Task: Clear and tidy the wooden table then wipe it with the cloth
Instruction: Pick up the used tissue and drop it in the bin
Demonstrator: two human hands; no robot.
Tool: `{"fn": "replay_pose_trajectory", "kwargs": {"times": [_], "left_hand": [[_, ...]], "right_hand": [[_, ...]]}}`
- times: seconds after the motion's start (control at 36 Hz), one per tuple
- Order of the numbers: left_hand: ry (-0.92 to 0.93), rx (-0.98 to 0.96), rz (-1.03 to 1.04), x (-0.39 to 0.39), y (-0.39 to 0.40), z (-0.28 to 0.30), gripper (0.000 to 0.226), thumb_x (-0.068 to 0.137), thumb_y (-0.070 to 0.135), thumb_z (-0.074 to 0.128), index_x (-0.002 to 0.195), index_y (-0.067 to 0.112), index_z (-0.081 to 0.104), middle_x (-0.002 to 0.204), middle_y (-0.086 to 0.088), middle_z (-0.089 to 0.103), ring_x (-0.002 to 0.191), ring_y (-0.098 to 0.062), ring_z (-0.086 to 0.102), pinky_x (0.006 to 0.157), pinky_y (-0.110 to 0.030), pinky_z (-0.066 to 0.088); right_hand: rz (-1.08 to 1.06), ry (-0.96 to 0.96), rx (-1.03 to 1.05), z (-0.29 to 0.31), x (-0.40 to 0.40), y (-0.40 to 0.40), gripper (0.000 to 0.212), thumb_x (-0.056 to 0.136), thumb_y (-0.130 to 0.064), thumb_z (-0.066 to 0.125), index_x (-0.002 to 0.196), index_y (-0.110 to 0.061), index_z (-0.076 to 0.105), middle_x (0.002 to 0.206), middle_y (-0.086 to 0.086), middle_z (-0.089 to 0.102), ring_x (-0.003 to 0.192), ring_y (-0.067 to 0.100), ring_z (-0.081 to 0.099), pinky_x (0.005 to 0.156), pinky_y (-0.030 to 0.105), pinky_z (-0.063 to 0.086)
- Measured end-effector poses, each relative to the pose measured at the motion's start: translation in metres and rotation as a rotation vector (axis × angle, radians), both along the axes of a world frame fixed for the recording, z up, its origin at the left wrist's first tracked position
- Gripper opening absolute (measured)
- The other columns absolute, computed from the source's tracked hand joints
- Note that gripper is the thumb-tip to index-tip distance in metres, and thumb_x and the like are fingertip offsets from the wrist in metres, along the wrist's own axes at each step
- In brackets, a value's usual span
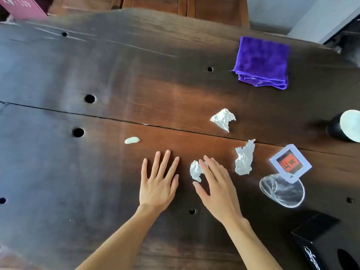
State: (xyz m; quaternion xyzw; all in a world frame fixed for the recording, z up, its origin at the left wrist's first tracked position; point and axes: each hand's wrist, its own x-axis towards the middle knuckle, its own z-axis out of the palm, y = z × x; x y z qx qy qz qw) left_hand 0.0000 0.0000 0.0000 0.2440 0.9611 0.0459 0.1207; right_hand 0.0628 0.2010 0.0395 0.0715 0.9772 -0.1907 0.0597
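The dark wooden table fills the view. My left hand lies flat on it, fingers spread and straight, holding nothing. My right hand hovers over a crumpled white scrap, fingertips touching it, fingers nearly straight. Two more crumpled white scraps lie to the right, one beside my hand and one farther back. A small white blob sits left of my hands. The folded purple cloth rests at the far right.
A clear glass dish lies on its side at the right, with a white-framed red square behind it. A black cup stands at the right edge, a black box at the lower right. A chair stands behind the table.
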Motion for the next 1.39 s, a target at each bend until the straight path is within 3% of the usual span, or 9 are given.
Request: {"fn": "replay_pose_trajectory", "kwargs": {"times": [0.14,0.31,0.47,0.67,0.78,0.86,1.11,1.31,1.39], "left_hand": [[0.013,-0.005,0.004,-0.001,0.000,-0.004,0.060,0.107,0.049,0.022,0.163,0.030,0.018,0.173,-0.002,0.011,0.160,-0.028,0.005,0.125,-0.059,0.012],[-0.011,-0.026,0.006,-0.002,0.000,-0.005,0.059,0.105,0.047,0.022,0.162,0.030,0.024,0.171,-0.003,0.017,0.159,-0.029,0.012,0.124,-0.060,0.015],[-0.017,-0.019,0.009,-0.003,0.000,-0.003,0.059,0.104,0.046,0.024,0.161,0.030,0.026,0.171,-0.003,0.019,0.159,-0.029,0.013,0.124,-0.060,0.013],[-0.015,-0.005,0.013,-0.002,-0.002,-0.005,0.060,0.102,0.043,0.030,0.160,0.030,0.028,0.171,-0.003,0.021,0.158,-0.029,0.016,0.124,-0.060,0.015],[-0.022,-0.003,0.017,-0.003,-0.002,-0.006,0.060,0.101,0.042,0.030,0.160,0.030,0.031,0.170,-0.003,0.022,0.158,-0.029,0.018,0.123,-0.060,0.018],[-0.020,-0.001,0.018,-0.003,-0.002,-0.006,0.061,0.100,0.041,0.033,0.160,0.030,0.031,0.170,-0.003,0.023,0.158,-0.029,0.017,0.123,-0.061,0.019],[-0.016,0.000,0.019,-0.003,-0.004,-0.007,0.061,0.099,0.040,0.034,0.159,0.030,0.032,0.170,-0.003,0.024,0.158,-0.028,0.017,0.123,-0.060,0.018],[-0.021,-0.001,0.021,-0.003,-0.003,-0.007,0.060,0.100,0.041,0.031,0.159,0.030,0.032,0.169,-0.004,0.026,0.157,-0.029,0.018,0.123,-0.060,0.017],[-0.015,0.008,0.026,-0.003,-0.003,-0.006,0.060,0.098,0.039,0.034,0.158,0.029,0.035,0.168,-0.004,0.028,0.156,-0.030,0.021,0.122,-0.061,0.019]], "right_hand": [[0.068,0.006,-0.064,-0.009,-0.012,-0.006,0.060,0.096,-0.045,0.063,0.151,-0.029,0.043,0.161,-0.004,0.038,0.150,0.015,0.032,0.121,0.039,0.028],[0.045,0.102,-0.004,-0.022,-0.021,-0.008,0.055,0.085,-0.023,0.079,0.137,-0.018,0.063,0.145,0.002,0.058,0.136,0.019,0.051,0.114,0.038,0.039],[-0.006,0.171,-0.066,-0.024,-0.031,0.003,0.032,0.088,-0.015,0.074,0.120,-0.012,0.074,0.129,0.003,0.069,0.122,0.018,0.062,0.103,0.033,0.053],[-0.267,0.269,-0.209,0.000,-0.075,0.033,0.023,0.090,-0.007,0.073,0.112,-0.010,0.075,0.111,0.001,0.073,0.108,0.012,0.062,0.097,0.004,0.038],[-0.375,0.348,-0.270,0.017,-0.114,0.058,0.018,0.090,0.001,0.071,0.105,-0.008,0.077,0.101,-0.012,0.065,0.098,0.016,0.064,0.087,0.019,0.050],[-0.407,0.414,-0.272,0.021,-0.142,0.075,0.013,0.092,-0.001,0.067,0.100,-0.006,0.077,0.101,-0.001,0.073,0.097,0.018,0.064,0.085,0.031,0.054],[-0.376,0.382,-0.285,-0.017,-0.161,0.089,0.015,0.094,-0.005,0.066,0.101,-0.010,0.079,0.104,0.001,0.075,0.102,0.012,0.061,0.090,0.027,0.051],[-0.304,0.247,-0.086,-0.035,-0.137,0.074,0.035,0.102,-0.016,0.058,0.137,-0.013,0.061,0.146,0.000,0.057,0.144,0.022,0.041,0.121,0.045,0.029],[-0.270,0.186,-0.051,-0.039,-0.132,0.070,0.043,0.102,-0.017,0.058,0.145,-0.011,0.052,0.155,0.004,0.047,0.150,0.025,0.032,0.123,0.047,0.026]]}}
